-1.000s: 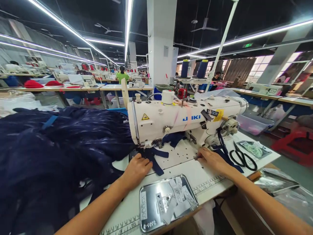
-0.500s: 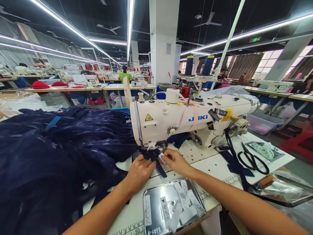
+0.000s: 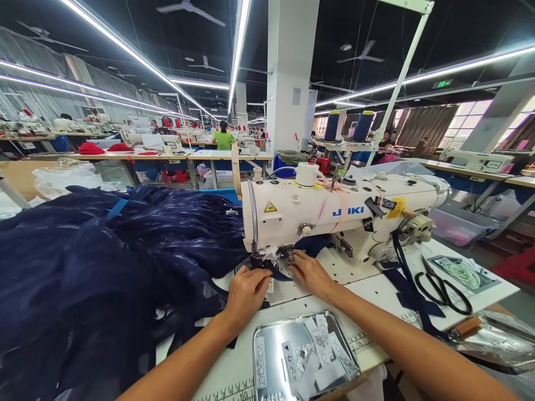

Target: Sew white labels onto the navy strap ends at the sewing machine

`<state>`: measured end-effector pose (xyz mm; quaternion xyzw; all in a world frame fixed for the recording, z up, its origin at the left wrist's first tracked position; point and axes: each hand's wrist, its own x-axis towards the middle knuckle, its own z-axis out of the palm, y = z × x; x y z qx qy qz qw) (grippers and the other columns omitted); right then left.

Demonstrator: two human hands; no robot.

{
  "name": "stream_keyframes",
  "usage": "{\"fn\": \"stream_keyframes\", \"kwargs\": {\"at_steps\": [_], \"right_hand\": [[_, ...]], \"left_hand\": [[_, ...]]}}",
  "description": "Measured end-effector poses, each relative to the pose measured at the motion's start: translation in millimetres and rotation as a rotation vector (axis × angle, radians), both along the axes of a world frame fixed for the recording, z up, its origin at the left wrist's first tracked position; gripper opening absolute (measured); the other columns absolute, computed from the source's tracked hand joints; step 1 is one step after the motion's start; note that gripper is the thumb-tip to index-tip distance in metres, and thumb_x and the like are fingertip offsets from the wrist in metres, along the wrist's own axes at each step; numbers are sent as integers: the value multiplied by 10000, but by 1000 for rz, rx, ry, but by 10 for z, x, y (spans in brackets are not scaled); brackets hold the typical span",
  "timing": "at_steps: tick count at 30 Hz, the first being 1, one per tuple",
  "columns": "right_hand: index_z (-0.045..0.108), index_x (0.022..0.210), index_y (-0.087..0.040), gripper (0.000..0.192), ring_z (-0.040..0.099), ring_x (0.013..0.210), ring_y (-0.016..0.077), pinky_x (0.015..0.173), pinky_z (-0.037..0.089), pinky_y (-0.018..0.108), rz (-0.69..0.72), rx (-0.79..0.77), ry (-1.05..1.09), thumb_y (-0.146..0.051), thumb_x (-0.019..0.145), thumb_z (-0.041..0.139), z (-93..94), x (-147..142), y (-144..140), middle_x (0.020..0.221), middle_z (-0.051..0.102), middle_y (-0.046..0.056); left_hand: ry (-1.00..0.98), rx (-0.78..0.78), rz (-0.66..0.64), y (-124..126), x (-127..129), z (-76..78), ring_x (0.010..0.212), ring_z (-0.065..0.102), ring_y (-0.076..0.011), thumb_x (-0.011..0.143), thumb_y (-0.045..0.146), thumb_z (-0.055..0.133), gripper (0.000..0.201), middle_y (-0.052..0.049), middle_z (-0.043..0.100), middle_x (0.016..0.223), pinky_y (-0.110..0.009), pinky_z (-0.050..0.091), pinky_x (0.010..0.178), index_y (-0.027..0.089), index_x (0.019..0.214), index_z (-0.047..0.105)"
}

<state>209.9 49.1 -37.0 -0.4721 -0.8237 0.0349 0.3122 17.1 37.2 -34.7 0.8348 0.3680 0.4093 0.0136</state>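
A white sewing machine (image 3: 292, 214) stands before me, with dark navy fabric (image 3: 282, 271) under its needle area. My left hand (image 3: 247, 292) is closed on this fabric just in front of the needle, thumb and fingers pinched together. A small white label (image 3: 271, 285) with dark print shows beside its fingertips, partly hidden. My right hand (image 3: 312, 274) is close on the right, fingers bent together at the fabric's edge below the tension spring (image 3: 288, 253). Its fingertips are partly hidden. Nearer to me lies a metal tray (image 3: 271, 328) with several loose printed labels (image 3: 321, 345).
A large navy fabric heap (image 3: 104, 278) covers the left side. Black scissors (image 3: 443, 289), navy strips (image 3: 403, 289) and a dish of pale green cord (image 3: 462, 273) lie at the right. Two navy thread cones (image 3: 332, 127) stand behind the machine. Other people sit farther back.
The white label has passed from my right fingers to beside my left fingertips. The navy strip's end no longer hangs toward me; my right hand has closed in beside the fabric. My view has shifted slightly.
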Motion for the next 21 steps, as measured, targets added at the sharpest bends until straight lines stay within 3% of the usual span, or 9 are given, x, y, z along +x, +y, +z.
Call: {"fn": "stream_keyframes", "kwargs": {"at_steps": [3, 5, 9, 14, 19, 21], "right_hand": [[478, 712, -180, 147, 540, 974, 188, 749, 443, 295, 25, -30, 152, -167, 832, 396, 21, 50, -96, 1011, 551, 106], [471, 688, -185, 156, 541, 959, 187, 746, 438, 296, 110, -58, 207, -195, 831, 408, 39, 22, -180, 970, 561, 95], [494, 636, -193, 173, 542, 832, 176, 675, 431, 272, 230, -136, 279, -252, 797, 467, 43, -147, -247, 776, 553, 43], [444, 522, -192, 271, 462, 577, 128, 556, 377, 234, 167, -212, 474, -317, 758, 490, -20, -326, -93, 530, 432, -27], [483, 560, -191, 227, 472, 572, 129, 565, 382, 242, 86, -85, 525, -317, 748, 500, -31, -286, -5, 594, 471, -11], [477, 572, -192, 208, 487, 591, 134, 580, 393, 246, 89, -25, 480, -284, 759, 489, -18, -253, -6, 620, 483, -2]], "left_hand": [[-238, -275, 102, 8, 30, -8, 578, 550, -144, 756, 255, 485, 174, -16, 662, 667, -265, 415, 594, 183, 785, 641], [-377, -398, 102, 23, 47, -14, 580, 549, -145, 734, 284, 504, 187, -15, 653, 652, -250, 419, 576, 171, 775, 648], [-465, -461, 36, 45, 61, -21, 597, 548, -138, 717, 291, 521, 183, -8, 634, 659, -232, 420, 571, 177, 729, 664], [-285, -360, -14, 31, 42, -5, 671, 564, -146, 749, 219, 463, 210, -26, 603, 718, -239, 434, 614, 185, 753, 670], [106, -323, 162, -3, 62, 39, 637, 557, -174, 743, 152, 482, 311, -32, 604, 705, -300, 419, 646, 148, 1032, 597], [216, -334, 182, 4, 90, 49, 648, 564, -183, 741, 140, 488, 327, -37, 615, 717, -312, 408, 667, 145, 1054, 582]]}}
